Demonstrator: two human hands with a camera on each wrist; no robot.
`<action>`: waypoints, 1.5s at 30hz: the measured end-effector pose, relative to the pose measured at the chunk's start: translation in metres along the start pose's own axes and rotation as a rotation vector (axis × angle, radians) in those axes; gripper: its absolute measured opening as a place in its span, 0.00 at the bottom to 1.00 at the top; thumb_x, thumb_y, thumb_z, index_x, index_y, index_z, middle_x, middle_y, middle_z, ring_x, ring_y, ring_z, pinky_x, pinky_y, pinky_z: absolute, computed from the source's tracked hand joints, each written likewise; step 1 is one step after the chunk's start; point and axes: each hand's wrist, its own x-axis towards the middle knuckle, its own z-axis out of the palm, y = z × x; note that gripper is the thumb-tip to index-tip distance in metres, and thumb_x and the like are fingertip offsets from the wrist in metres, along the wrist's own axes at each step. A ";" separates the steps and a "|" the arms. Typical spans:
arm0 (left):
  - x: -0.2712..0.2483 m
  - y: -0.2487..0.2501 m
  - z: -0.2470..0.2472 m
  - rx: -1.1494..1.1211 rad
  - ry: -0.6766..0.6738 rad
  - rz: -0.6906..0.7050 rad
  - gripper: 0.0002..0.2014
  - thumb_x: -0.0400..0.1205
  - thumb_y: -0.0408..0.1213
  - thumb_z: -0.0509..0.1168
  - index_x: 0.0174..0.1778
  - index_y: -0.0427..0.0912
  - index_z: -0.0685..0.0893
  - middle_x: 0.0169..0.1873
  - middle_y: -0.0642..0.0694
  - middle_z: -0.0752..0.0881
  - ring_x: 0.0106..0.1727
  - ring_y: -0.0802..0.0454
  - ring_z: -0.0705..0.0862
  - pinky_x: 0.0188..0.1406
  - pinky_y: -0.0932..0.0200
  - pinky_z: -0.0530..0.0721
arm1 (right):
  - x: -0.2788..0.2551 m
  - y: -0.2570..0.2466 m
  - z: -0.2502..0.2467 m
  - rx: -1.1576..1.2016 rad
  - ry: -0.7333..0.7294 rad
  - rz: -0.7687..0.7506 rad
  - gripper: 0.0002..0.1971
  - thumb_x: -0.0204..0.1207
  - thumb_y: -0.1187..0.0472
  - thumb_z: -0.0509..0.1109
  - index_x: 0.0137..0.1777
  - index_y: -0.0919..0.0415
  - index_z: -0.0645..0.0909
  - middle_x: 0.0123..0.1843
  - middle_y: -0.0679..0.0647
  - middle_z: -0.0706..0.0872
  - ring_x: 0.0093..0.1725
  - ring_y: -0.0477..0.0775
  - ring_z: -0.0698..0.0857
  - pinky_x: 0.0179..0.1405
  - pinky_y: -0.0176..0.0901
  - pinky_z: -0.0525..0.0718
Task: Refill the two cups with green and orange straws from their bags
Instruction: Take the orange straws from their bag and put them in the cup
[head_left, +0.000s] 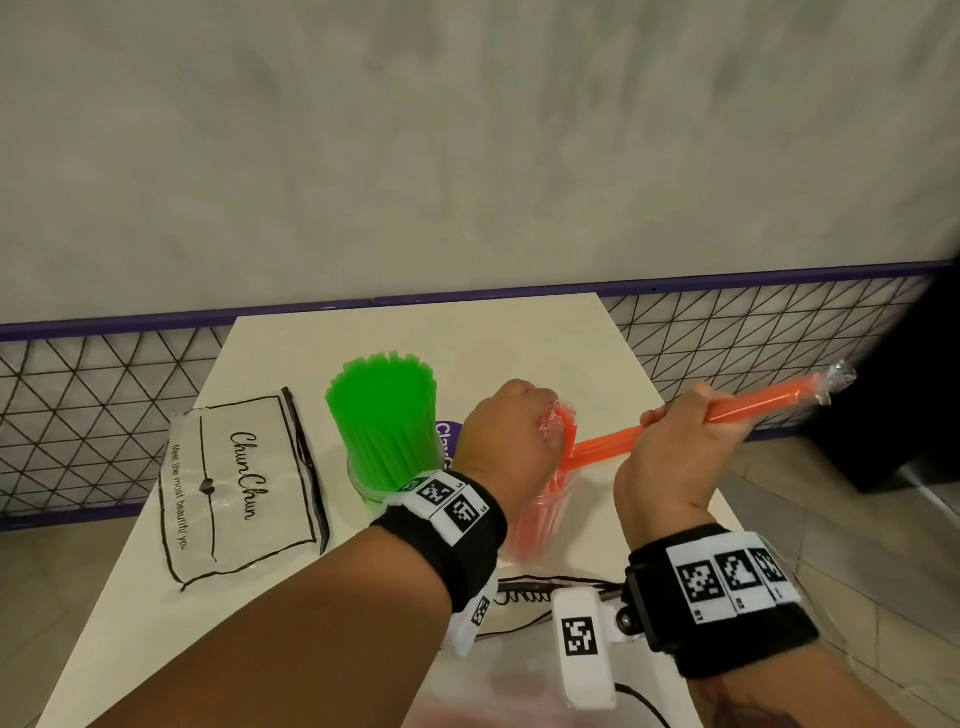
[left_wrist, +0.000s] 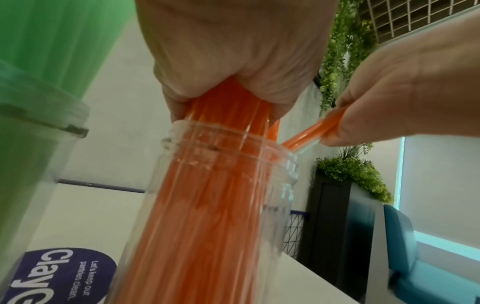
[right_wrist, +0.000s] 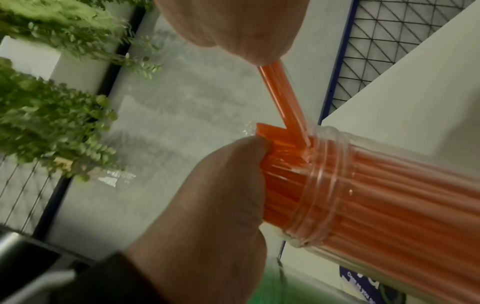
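A clear cup (head_left: 543, 512) of orange straws stands on the white table beside a clear cup packed with green straws (head_left: 387, 415). My left hand (head_left: 514, 423) grips the tops of the orange bundle (left_wrist: 228, 102) just above the cup's rim (left_wrist: 228, 142). My right hand (head_left: 670, 441) holds a few plastic-wrapped orange straws (head_left: 763, 402) slanted up to the right. Their lower ends reach the cup's mouth (right_wrist: 303, 142). In the right wrist view my left hand's thumb (right_wrist: 249, 148) presses on the bundle.
An empty printed clear bag (head_left: 239, 483) lies flat left of the green cup. Another clear bag (head_left: 519, 603) lies at the table's front under my wrists. A purple sticker (head_left: 448, 431) marks the tabletop behind the cups. A wire-mesh fence (head_left: 104, 415) runs behind the table (head_left: 415, 332).
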 end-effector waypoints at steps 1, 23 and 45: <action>0.001 0.000 0.000 0.003 -0.004 -0.001 0.16 0.82 0.42 0.61 0.64 0.46 0.83 0.60 0.47 0.82 0.58 0.46 0.82 0.60 0.55 0.78 | -0.002 0.001 -0.001 -0.004 -0.025 -0.037 0.03 0.85 0.57 0.58 0.50 0.49 0.70 0.34 0.49 0.75 0.30 0.46 0.77 0.37 0.39 0.79; -0.002 -0.012 0.008 -0.081 -0.008 0.078 0.13 0.83 0.49 0.54 0.48 0.53 0.84 0.45 0.53 0.82 0.47 0.54 0.80 0.46 0.58 0.77 | -0.035 0.060 -0.012 -0.591 -0.546 -0.511 0.18 0.81 0.49 0.58 0.62 0.61 0.73 0.55 0.49 0.74 0.57 0.49 0.72 0.60 0.57 0.76; -0.011 -0.012 0.008 -0.375 -0.018 -0.048 0.26 0.88 0.48 0.49 0.83 0.57 0.50 0.74 0.49 0.72 0.71 0.51 0.73 0.73 0.46 0.74 | -0.010 0.038 -0.023 -1.099 -1.101 -0.671 0.33 0.84 0.37 0.32 0.86 0.49 0.39 0.86 0.43 0.33 0.82 0.42 0.26 0.81 0.58 0.30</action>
